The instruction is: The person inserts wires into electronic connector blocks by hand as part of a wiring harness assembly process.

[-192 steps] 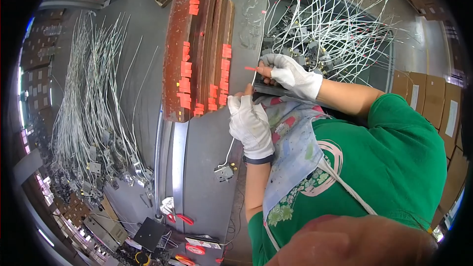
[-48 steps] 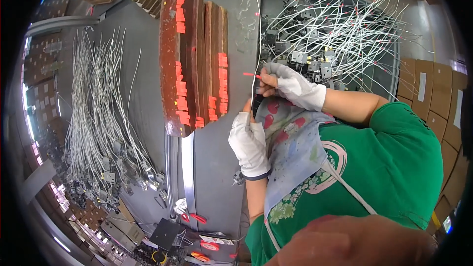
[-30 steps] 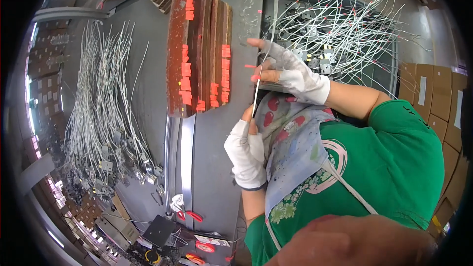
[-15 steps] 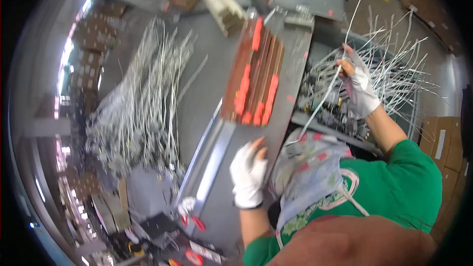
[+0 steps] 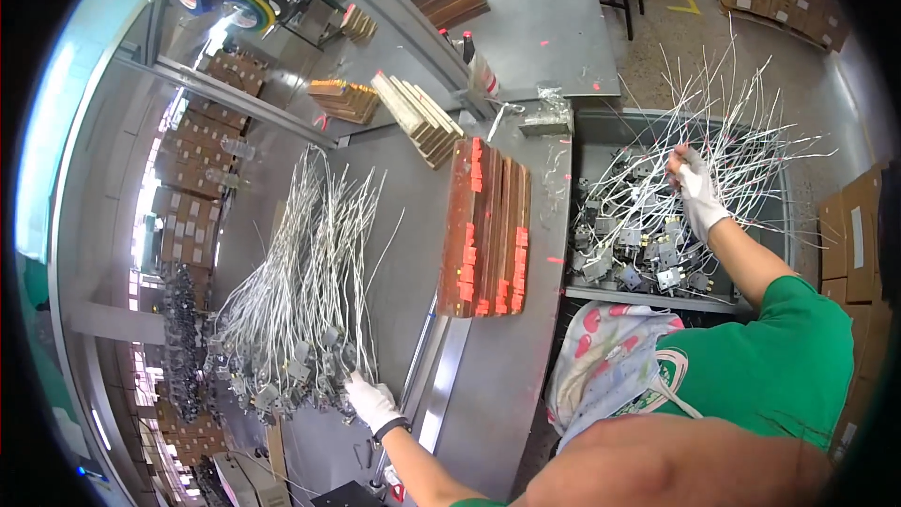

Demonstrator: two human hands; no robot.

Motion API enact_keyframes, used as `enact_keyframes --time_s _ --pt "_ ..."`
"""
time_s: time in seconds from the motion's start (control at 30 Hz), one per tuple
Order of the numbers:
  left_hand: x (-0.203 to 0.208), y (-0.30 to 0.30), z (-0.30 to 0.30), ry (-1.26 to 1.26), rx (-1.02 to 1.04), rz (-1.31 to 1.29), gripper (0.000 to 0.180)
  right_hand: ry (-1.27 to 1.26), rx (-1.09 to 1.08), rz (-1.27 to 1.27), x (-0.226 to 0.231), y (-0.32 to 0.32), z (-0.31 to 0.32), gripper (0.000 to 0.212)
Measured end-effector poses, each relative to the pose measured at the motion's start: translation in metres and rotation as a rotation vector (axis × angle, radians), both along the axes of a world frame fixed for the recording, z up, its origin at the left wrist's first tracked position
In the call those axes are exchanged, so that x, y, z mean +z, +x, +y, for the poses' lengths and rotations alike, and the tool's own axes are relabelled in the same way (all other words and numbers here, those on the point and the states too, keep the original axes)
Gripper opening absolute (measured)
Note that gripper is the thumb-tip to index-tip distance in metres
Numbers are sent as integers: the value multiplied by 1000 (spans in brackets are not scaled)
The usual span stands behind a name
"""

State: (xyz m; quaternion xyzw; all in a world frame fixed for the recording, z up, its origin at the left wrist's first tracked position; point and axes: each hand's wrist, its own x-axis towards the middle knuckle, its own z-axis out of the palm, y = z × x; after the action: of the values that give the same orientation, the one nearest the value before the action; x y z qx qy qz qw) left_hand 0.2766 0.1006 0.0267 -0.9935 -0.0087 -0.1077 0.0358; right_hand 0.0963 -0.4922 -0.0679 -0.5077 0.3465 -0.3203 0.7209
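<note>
On the table at left lies a bundle of white wires (image 5: 310,244) with small grey boxes (image 5: 291,371) at their near ends. My left hand (image 5: 371,404), in a white fingerless glove, is at the right edge of those boxes. Its fingers reach forward and appear to touch them; I see nothing gripped. At right stands a grey bin (image 5: 648,299) full of similar grey boxes (image 5: 648,244) and white wires (image 5: 751,150). My right hand (image 5: 699,195), gloved likewise, is above it among the wires. Its fingers are curled together; what is between them cannot be made out.
A stack of brown boards (image 5: 488,235) with red-orange tabs stands mid-table. Behind it lie pale wooden strips (image 5: 418,117). Metal rails (image 5: 441,380) run along the near table. A metal frame post (image 5: 394,14) crosses the table's far side. Cartons (image 5: 854,235) stand at right.
My left hand has moved left from the near table edge to the grey boxes. My right hand, earlier pinching a long white wire, is now lower over the bin. The view has shifted.
</note>
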Motion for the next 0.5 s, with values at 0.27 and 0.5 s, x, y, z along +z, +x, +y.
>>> enact_keyframes --time_s 0.27,0.5 --pt "33 -27 22 -307 -245 -111 31 -73 319 -119 47 24 83 25" --pt "63 -106 0 -572 -207 -13 27 -685 1167 -21 96 18 191 29"
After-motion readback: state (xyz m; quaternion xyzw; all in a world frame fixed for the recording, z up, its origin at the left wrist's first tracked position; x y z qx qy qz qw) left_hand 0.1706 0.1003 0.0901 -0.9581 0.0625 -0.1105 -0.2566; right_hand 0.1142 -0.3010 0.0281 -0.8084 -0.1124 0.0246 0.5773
